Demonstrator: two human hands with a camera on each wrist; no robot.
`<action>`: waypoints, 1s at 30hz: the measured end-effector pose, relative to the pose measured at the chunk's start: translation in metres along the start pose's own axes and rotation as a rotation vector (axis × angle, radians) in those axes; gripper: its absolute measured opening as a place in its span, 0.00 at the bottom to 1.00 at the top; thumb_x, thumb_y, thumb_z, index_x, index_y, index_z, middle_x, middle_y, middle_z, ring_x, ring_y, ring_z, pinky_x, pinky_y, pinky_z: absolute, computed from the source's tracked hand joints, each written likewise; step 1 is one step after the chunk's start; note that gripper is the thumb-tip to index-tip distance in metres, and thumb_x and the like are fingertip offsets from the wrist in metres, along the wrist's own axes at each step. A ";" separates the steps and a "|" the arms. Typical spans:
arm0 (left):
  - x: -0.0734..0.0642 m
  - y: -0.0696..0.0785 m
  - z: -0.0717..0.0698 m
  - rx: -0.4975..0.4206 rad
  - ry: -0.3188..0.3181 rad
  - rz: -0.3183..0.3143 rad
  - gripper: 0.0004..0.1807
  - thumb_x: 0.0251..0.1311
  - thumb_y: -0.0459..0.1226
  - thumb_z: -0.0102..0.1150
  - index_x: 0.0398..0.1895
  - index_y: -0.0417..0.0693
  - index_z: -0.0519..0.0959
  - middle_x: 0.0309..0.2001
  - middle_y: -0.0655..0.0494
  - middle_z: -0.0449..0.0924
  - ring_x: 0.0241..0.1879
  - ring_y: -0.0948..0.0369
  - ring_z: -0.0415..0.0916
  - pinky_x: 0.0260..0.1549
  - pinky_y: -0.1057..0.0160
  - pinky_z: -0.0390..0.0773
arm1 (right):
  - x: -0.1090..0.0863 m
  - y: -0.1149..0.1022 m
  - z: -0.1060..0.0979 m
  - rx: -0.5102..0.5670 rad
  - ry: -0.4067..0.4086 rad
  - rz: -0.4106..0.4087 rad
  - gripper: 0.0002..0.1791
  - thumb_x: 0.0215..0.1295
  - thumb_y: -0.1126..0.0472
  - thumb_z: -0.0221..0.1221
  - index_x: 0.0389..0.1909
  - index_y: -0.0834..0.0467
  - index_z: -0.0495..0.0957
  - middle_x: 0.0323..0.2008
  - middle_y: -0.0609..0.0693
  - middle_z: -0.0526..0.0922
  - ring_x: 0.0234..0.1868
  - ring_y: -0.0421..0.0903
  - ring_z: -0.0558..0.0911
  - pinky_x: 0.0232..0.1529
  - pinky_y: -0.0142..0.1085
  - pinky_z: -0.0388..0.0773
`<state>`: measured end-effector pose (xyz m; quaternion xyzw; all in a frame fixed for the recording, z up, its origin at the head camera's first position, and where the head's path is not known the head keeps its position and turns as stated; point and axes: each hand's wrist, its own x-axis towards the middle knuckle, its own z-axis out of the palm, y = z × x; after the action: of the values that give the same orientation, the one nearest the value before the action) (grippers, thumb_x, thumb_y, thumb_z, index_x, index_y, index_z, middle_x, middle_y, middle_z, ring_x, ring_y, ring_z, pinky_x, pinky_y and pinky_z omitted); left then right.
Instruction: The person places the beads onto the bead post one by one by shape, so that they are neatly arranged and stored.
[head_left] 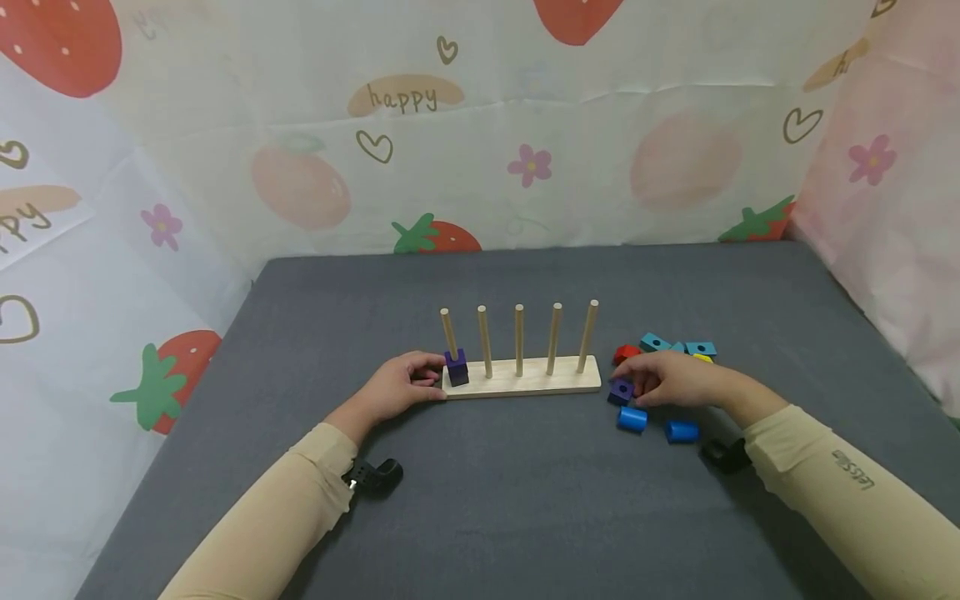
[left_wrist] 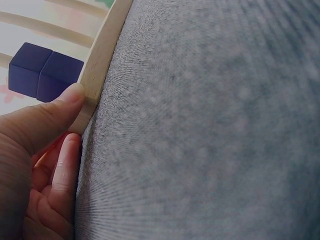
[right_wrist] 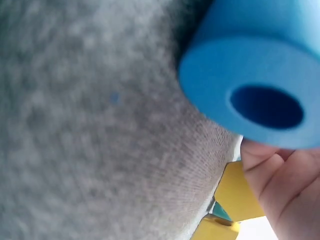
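Observation:
A wooden peg board (head_left: 525, 385) with several upright pegs lies on the table. My left hand (head_left: 401, 385) grips its left end, thumb on the base edge in the left wrist view. Two purple cubes (left_wrist: 46, 72) are stacked on the leftmost peg. Over to the right, my right hand (head_left: 678, 379) pinches a purple block (head_left: 621, 391) with a hole in it, low at the table. Just in front of that block lies a blue cylinder (head_left: 632, 419). In the right wrist view, a blue cylinder (right_wrist: 215, 85) hides most of the fingers and the purple block.
A second blue cylinder (head_left: 682, 432) lies below the right hand. Behind that hand are a red block (head_left: 626, 354), several teal blocks (head_left: 701, 348) and yellow blocks (right_wrist: 237, 192). Grey cloth (head_left: 480, 500) covers the table, and a printed curtain (head_left: 480, 183) stands behind it.

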<state>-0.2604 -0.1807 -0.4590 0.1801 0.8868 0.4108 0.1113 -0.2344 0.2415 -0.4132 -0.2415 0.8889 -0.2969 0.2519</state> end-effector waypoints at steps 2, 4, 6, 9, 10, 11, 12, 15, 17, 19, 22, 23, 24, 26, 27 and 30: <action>0.001 0.000 0.000 0.003 0.001 -0.002 0.28 0.46 0.42 0.70 0.53 0.47 0.75 0.47 0.55 0.76 0.44 0.62 0.73 0.46 0.59 0.73 | 0.001 -0.001 0.000 0.000 -0.013 -0.003 0.24 0.59 0.63 0.60 0.58 0.53 0.70 0.31 0.47 0.75 0.30 0.44 0.74 0.32 0.36 0.74; 0.001 0.000 0.000 0.007 0.000 0.002 0.28 0.46 0.42 0.70 0.53 0.48 0.75 0.47 0.55 0.76 0.44 0.62 0.73 0.46 0.59 0.73 | 0.001 -0.001 0.000 0.002 -0.025 -0.011 0.24 0.59 0.64 0.59 0.58 0.53 0.71 0.29 0.47 0.74 0.28 0.45 0.73 0.30 0.35 0.73; 0.001 0.000 0.000 0.010 0.001 0.004 0.28 0.46 0.42 0.70 0.53 0.48 0.75 0.47 0.55 0.76 0.43 0.62 0.73 0.46 0.59 0.73 | 0.001 -0.002 0.000 -0.006 -0.034 -0.019 0.21 0.59 0.64 0.59 0.55 0.53 0.73 0.28 0.47 0.73 0.28 0.44 0.72 0.29 0.35 0.72; 0.001 0.000 0.001 0.015 0.001 0.009 0.27 0.46 0.42 0.70 0.52 0.47 0.75 0.46 0.55 0.76 0.43 0.62 0.73 0.45 0.59 0.73 | 0.002 -0.001 0.000 -0.024 -0.036 -0.030 0.16 0.59 0.62 0.60 0.49 0.54 0.77 0.26 0.46 0.72 0.28 0.43 0.71 0.29 0.33 0.71; 0.001 0.000 0.001 0.014 0.002 0.008 0.27 0.46 0.42 0.70 0.52 0.47 0.75 0.46 0.54 0.76 0.43 0.62 0.73 0.45 0.59 0.73 | 0.002 -0.001 0.000 -0.027 -0.033 -0.029 0.15 0.58 0.61 0.61 0.47 0.53 0.77 0.25 0.46 0.71 0.28 0.43 0.71 0.29 0.33 0.70; 0.001 0.000 0.001 0.014 0.004 0.007 0.27 0.46 0.41 0.70 0.52 0.47 0.76 0.46 0.54 0.76 0.43 0.61 0.73 0.45 0.59 0.73 | 0.002 -0.001 0.000 -0.033 -0.031 -0.027 0.14 0.58 0.61 0.61 0.46 0.53 0.78 0.24 0.46 0.71 0.27 0.43 0.71 0.29 0.33 0.70; 0.001 0.000 0.001 0.013 0.005 0.007 0.27 0.46 0.41 0.70 0.52 0.47 0.76 0.46 0.54 0.76 0.43 0.61 0.73 0.44 0.60 0.73 | 0.001 -0.001 0.000 -0.036 -0.028 -0.024 0.13 0.57 0.60 0.62 0.45 0.52 0.78 0.24 0.45 0.71 0.27 0.42 0.71 0.29 0.33 0.70; 0.000 0.000 0.002 0.009 0.007 0.005 0.27 0.45 0.41 0.70 0.52 0.46 0.76 0.46 0.54 0.76 0.43 0.62 0.73 0.44 0.60 0.74 | 0.001 0.000 0.000 -0.043 -0.014 -0.014 0.13 0.56 0.58 0.63 0.43 0.52 0.79 0.25 0.45 0.73 0.28 0.42 0.71 0.30 0.33 0.70; 0.000 0.000 0.002 0.010 0.008 0.006 0.27 0.45 0.41 0.70 0.51 0.46 0.76 0.46 0.54 0.76 0.42 0.62 0.73 0.44 0.61 0.74 | 0.000 0.000 -0.002 -0.038 -0.004 -0.005 0.13 0.56 0.57 0.63 0.42 0.53 0.79 0.28 0.45 0.75 0.31 0.42 0.73 0.32 0.34 0.72; 0.000 0.000 0.002 0.011 0.009 0.010 0.27 0.46 0.41 0.70 0.51 0.46 0.76 0.45 0.54 0.76 0.42 0.62 0.73 0.44 0.61 0.73 | -0.002 0.000 -0.004 -0.025 0.014 0.005 0.14 0.56 0.55 0.63 0.42 0.54 0.79 0.32 0.45 0.77 0.34 0.42 0.75 0.35 0.35 0.74; -0.001 0.000 0.002 0.014 0.012 0.007 0.26 0.46 0.41 0.70 0.51 0.46 0.76 0.45 0.54 0.76 0.42 0.61 0.73 0.44 0.60 0.73 | -0.004 -0.004 -0.009 -0.011 0.067 0.016 0.16 0.56 0.54 0.63 0.44 0.56 0.78 0.37 0.46 0.80 0.38 0.42 0.77 0.39 0.36 0.76; 0.000 0.000 0.001 0.014 0.012 0.005 0.26 0.46 0.41 0.70 0.51 0.47 0.76 0.45 0.54 0.76 0.42 0.61 0.73 0.44 0.60 0.73 | -0.005 -0.005 -0.011 -0.006 0.092 0.022 0.17 0.56 0.53 0.63 0.44 0.56 0.78 0.38 0.47 0.80 0.39 0.42 0.78 0.39 0.36 0.76; 0.000 0.000 0.001 0.017 0.012 0.003 0.26 0.46 0.41 0.70 0.52 0.47 0.76 0.46 0.55 0.76 0.43 0.62 0.73 0.44 0.60 0.73 | -0.006 -0.007 -0.013 -0.003 0.117 0.024 0.17 0.56 0.53 0.63 0.45 0.56 0.78 0.38 0.48 0.80 0.39 0.43 0.78 0.39 0.36 0.76; 0.000 0.000 0.001 0.014 0.012 0.001 0.27 0.46 0.41 0.70 0.52 0.47 0.76 0.46 0.55 0.76 0.43 0.62 0.73 0.44 0.60 0.73 | -0.008 -0.012 -0.018 0.015 0.161 0.031 0.18 0.56 0.53 0.63 0.46 0.56 0.77 0.39 0.48 0.81 0.39 0.43 0.78 0.37 0.36 0.76; 0.000 0.000 0.001 0.010 0.012 0.000 0.27 0.46 0.41 0.70 0.52 0.47 0.76 0.46 0.55 0.76 0.43 0.62 0.73 0.44 0.60 0.73 | -0.009 -0.015 -0.021 0.026 0.179 0.035 0.18 0.56 0.53 0.63 0.46 0.56 0.77 0.39 0.48 0.81 0.39 0.44 0.78 0.37 0.37 0.76; 0.000 0.000 0.002 0.005 0.014 0.006 0.27 0.46 0.41 0.70 0.52 0.46 0.76 0.46 0.54 0.76 0.43 0.62 0.74 0.44 0.61 0.74 | -0.012 -0.024 -0.030 0.065 0.214 0.035 0.18 0.57 0.53 0.62 0.46 0.56 0.77 0.39 0.50 0.81 0.38 0.48 0.79 0.36 0.37 0.75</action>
<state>-0.2600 -0.1796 -0.4600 0.1798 0.8880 0.4104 0.1033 -0.2361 0.2439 -0.3734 -0.1845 0.9046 -0.3452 0.1686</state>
